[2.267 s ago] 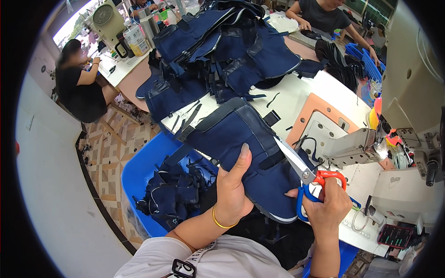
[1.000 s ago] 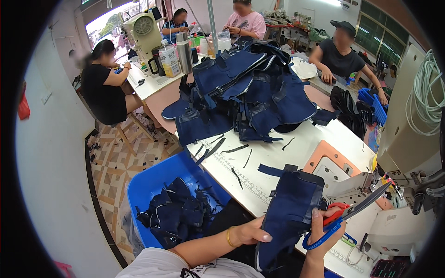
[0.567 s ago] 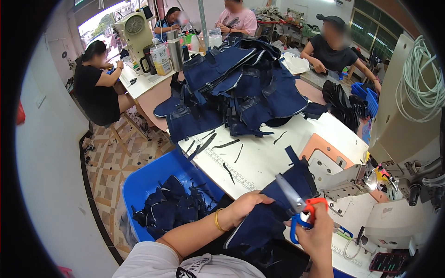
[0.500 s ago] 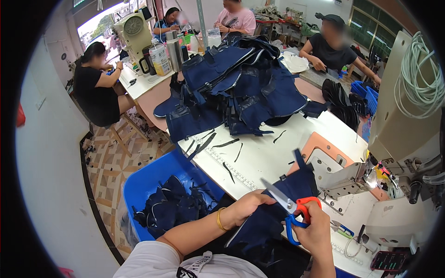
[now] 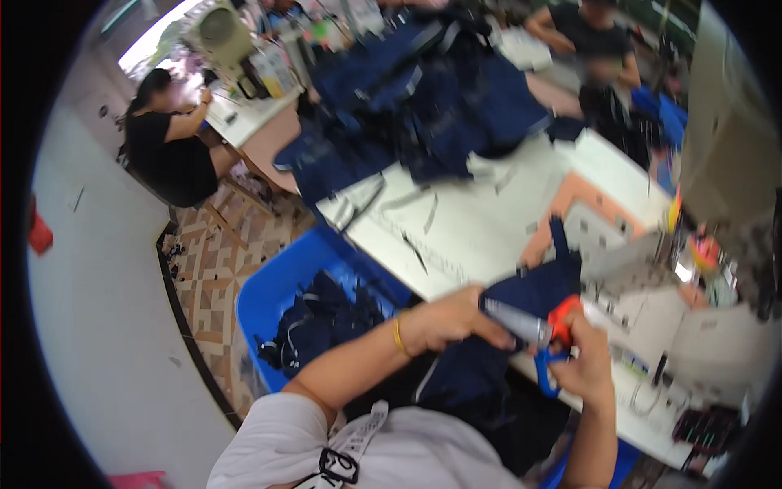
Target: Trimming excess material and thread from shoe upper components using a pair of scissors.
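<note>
Whole view smearing with motion blur, scissors (image 5: pixel 538 336) blades blurring into a grey streak, navy fabric piece (image 5: pixel 489 359) hiding the left hand (image 5: pixel 448 318) fingers, navy pile (image 5: pixel 423 98) at twelve o'clock losing detail, bench (image 5: pixel 489 220) edge at five o'clock cut off.

The navy fabric piece (image 5: pixel 529 297) is a dark blue sewn panel, crumpled and folded on itself. It lies under and between both hands, its upper end rising past the right hand (image 5: pixel 582 363) with a narrow strap-like tab standing up above it, and its lower part drooping down below the left hand (image 5: pixel 452 318), which grips it from the left side. The picture is blurred, so seams and details cannot be told.

The scissors (image 5: pixel 538 334) have orange and blue handles and pale metal blades. The right hand holds the handles; the blades point left toward the left hand's fingers, lying against the fabric.
</note>
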Available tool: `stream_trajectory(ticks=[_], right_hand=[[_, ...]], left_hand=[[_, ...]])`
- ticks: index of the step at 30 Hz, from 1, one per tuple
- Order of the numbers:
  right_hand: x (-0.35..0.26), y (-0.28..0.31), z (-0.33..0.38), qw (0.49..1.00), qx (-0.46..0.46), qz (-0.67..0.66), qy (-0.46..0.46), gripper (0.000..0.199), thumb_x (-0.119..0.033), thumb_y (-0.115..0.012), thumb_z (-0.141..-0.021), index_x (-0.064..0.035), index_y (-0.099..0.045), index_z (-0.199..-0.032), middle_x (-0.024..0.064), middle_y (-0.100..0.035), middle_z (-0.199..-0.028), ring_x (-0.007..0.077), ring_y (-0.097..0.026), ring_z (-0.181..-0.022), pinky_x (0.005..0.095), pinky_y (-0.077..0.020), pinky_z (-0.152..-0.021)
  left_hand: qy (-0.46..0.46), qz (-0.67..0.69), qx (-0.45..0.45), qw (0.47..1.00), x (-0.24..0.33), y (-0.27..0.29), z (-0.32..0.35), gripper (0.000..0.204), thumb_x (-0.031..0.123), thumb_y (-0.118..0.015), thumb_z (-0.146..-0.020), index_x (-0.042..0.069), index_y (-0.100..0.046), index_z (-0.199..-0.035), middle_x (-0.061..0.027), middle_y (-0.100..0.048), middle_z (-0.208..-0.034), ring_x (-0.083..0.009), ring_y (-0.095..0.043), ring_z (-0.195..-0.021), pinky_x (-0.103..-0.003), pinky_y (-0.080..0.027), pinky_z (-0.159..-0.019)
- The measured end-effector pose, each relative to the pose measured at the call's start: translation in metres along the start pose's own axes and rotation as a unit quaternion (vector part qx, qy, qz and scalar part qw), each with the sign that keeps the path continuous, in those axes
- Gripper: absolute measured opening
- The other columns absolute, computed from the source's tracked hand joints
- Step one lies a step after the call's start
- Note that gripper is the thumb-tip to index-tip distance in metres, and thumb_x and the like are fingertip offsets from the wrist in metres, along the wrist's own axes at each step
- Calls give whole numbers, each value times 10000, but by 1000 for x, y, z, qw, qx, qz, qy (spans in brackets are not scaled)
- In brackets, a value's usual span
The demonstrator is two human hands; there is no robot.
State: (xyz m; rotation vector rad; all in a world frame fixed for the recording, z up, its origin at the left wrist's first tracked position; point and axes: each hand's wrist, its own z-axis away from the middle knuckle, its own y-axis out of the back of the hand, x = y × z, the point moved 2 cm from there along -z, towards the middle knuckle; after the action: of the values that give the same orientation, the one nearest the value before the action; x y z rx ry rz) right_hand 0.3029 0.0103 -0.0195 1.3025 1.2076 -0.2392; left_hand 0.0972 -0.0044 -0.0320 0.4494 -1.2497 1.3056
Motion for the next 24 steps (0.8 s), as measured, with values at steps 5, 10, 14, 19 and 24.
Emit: stream_trajectory(ticks=[5, 10, 14, 19, 24], right_hand=[[11, 3, -4, 987, 139, -59, -63, 357, -98, -803, -617, -33, -536, -843, 35, -410, -642, 123, -357, -561, 244, -350, -522], [12, 37, 34, 944, 147, 290, 46, 477, -256, -853, -490, -42, -542, -781, 63, -461, -644, 227, -456, -538, 309, -350, -489], [18, 49, 60, 905, 112, 396, 103, 466, -298, -848, -470, -62, -533, -719, 55, -457, -625, 221, -482, -538, 328, -366, -480], [19, 52, 69, 888, 104, 441, 82, 477, -317, -842, -457, -61, -538, -722, 44, -465, -623, 210, -486, -536, 321, -369, -475], [18, 58, 69, 885, 91, 450, 76, 459, -319, -839, -487, -58, -546, -727, 41, -462, -616, 204, -488, -536, 321, -366, -471]], left_hand=[[-68, 28, 28, 997, -5, 11, -9, 444, -74, -728, -636, -48, -626, -1067, -91, -684, -923, -135, -652, -797, -243, -522, -764], [-69, 36, 34, 996, -13, 18, -20, 451, -72, -740, -630, -52, -631, -1067, -79, -682, -939, -135, -641, -828, -247, -498, -815], [-48, 43, 46, 997, -15, 10, -17, 451, -71, -750, -628, -58, -634, -1063, -83, -684, -940, -140, -640, -825, -253, -498, -819], [-25, 67, 51, 996, -16, 6, -18, 427, -57, -743, -638, -61, -637, -1052, -91, -686, -931, -143, -643, -822, -254, -501, -813], [-11, 90, 27, 996, -15, 9, -22, 405, -45, -728, -651, -57, -640, -1047, -100, -687, -919, -150, -647, -815, -255, -501, -811]])
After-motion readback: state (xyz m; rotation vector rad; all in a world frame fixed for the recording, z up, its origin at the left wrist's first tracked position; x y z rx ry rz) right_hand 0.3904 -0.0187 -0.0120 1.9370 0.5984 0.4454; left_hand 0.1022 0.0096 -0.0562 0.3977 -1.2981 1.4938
